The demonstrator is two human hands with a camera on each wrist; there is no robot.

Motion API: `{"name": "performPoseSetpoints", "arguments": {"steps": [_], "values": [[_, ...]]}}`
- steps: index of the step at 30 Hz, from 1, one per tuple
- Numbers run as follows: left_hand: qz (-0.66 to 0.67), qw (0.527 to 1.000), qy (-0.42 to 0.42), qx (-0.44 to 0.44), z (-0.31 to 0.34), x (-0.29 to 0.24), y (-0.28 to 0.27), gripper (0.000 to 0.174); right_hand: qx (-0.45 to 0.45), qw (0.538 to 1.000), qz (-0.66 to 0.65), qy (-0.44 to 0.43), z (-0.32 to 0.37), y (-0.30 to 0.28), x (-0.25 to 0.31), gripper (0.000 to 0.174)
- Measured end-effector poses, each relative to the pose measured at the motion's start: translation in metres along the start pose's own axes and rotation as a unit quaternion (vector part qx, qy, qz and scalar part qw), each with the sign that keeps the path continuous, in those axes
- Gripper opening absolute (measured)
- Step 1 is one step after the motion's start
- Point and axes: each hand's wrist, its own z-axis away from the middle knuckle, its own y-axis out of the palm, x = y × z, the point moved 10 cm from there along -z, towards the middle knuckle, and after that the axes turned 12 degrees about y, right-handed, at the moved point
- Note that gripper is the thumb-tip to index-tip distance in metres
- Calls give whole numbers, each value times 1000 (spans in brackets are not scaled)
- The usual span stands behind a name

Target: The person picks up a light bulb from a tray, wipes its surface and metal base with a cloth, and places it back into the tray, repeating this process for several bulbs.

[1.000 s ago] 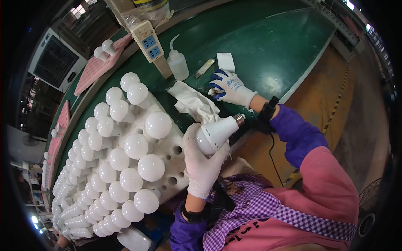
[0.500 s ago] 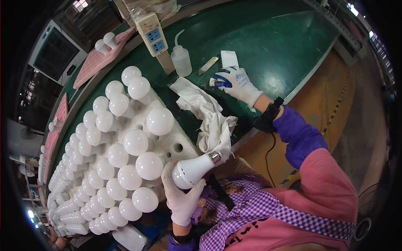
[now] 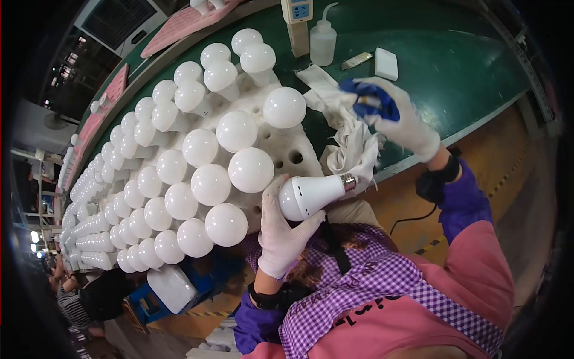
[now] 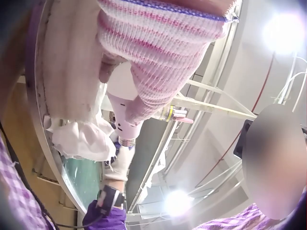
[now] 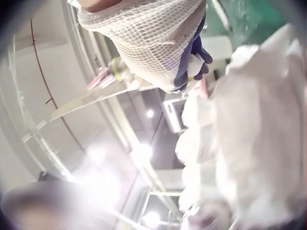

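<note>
My left hand point(image 3: 287, 239), in a white knit glove, grips a white LED light bulb point(image 3: 320, 192) by its dome, in front of the foam tray. The bulb lies on its side, its metal screw base pointing right in the head view; in the left wrist view its neck point(image 4: 125, 112) shows below the glove. My right hand point(image 3: 397, 116), in a white glove with blue-coated fingers, is raised above the green table and blurred. Its curled fingers hold a small whitish piece point(image 5: 194, 66), whose kind I cannot tell. A crumpled white cloth point(image 3: 344, 122) lies between the hands.
Many bulbs stand dome up in the white foam tray point(image 3: 308, 140) at left. A squeeze bottle point(image 3: 323, 45), a small flat strip point(image 3: 357, 60), a white pad point(image 3: 386, 64) and a socket post point(image 3: 298, 27) are along the back of the green table point(image 3: 454, 66).
My right hand has lifted off the table with the small whitish piece and come toward the bulb. My left hand still holds the bulb; the head view has shifted, moving the scene.
</note>
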Motion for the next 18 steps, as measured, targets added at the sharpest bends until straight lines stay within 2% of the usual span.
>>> {"name": "performPoseSetpoints", "arguments": {"steps": [1, 2, 4, 6, 11, 14, 15, 16, 18], "values": [[0, 1000, 0, 4, -1, 0, 0, 78, 12, 989, 117, -92, 12, 12, 31, 46], [-3, 1000, 4, 5, -1, 0, 0, 78, 71, 984, 147, -74, 18, 31, 53, 49], [-7, 1000, 6, 6, 0, 1, 0, 78, 93, 964, 224, -109, 35, 54, 64, 50], [42, 999, -7, -5, 2, 6, 1, 78, 115, 957, 223, -147, 43, 76, 64, 49], [29, 1000, 8, -3, 0, 4, 0, 78, 102, 928, 291, -212, 56, 103, 75, 40], [45, 999, 17, -3, -1, 6, 1, 78, 59, 880, 342, -325, 86, 121, 97, 29], [67, 998, 12, -3, -1, 8, 2, 78, 33, 880, 352, -316, 85, 123, 95, 27], [67, 998, 12, -4, 0, 9, 1, 78, 50, 873, 370, -314, 80, 123, 96, 26], [75, 997, -20, 5, 3, 17, 4, 77, 63, 910, 333, -239, 55, 112, 78, 29]]}}
